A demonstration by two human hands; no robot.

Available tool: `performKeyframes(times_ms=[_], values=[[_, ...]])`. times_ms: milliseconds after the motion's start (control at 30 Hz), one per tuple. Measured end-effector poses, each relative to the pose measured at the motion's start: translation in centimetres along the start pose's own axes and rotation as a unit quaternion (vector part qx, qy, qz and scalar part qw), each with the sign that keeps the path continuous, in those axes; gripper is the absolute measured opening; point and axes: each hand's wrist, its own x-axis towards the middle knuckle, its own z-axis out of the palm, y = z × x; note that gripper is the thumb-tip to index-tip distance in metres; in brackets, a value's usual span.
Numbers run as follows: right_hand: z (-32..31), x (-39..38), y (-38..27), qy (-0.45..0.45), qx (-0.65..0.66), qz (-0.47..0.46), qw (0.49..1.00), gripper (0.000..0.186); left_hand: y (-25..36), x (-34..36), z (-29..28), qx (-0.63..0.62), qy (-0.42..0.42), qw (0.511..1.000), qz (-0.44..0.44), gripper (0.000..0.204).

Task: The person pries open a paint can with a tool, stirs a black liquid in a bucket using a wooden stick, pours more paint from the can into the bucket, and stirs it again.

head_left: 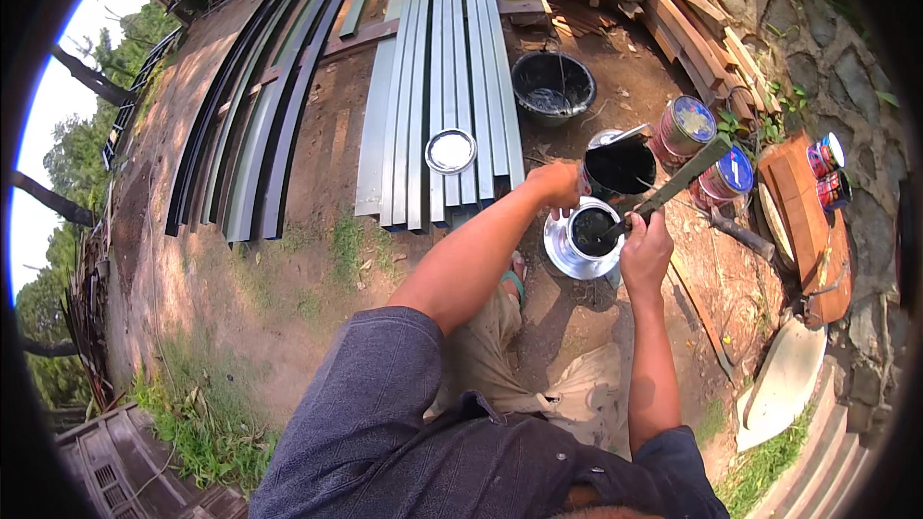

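My left hand [560, 185] is closed on the side of a large paint can [630, 194], which leans with its mouth toward me and shows black paint inside. My right hand [646, 242] grips a long flat stick [687, 169], stained dark, its lower end at the mouth of a smaller open container. That silver container [577, 262] has a broad rim or base around it and also holds black liquid. It sits on the ground just below the large can. A round silver lid [451, 151] lies on the metal bars to the left.
Grey metal bars [409, 125] and darker bars [288, 106] lie in rows ahead. A black basin [553, 86] stands beyond the cans. To the right are two paint cans with blue lids [692, 119], a hammer [742, 234], stacked lumber [687, 34] and a stone wall [808, 29].
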Motion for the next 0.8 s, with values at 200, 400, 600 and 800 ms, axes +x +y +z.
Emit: performKeyframes(times_ms=[200, 400, 600, 800], values=[[0.7, -0.7, 1.3, 0.022, 0.104, 0.018, 0.994, 0.014, 1.6, 0.2, -0.4, -0.008, 0.004, 1.000, 0.020, 0.019], [1.5, 0.1, 0.9, 0.003, 0.166, -0.066, 0.984, 0.008, 0.7, 0.0, -0.4, -0.014, 0.006, 1.000, 0.006, 0.019], [0.4, 0.2, 1.5, -0.014, 0.126, -0.134, 0.983, 0.019, 0.7, -0.2, -0.6, -0.012, 0.003, 1.000, 0.007, 0.018], [-0.8, -1.2, 1.2, -0.016, 0.125, -0.128, 0.984, 0.018, 0.7, 0.0, -0.4, -0.015, -0.003, 1.000, 0.003, 0.018]])
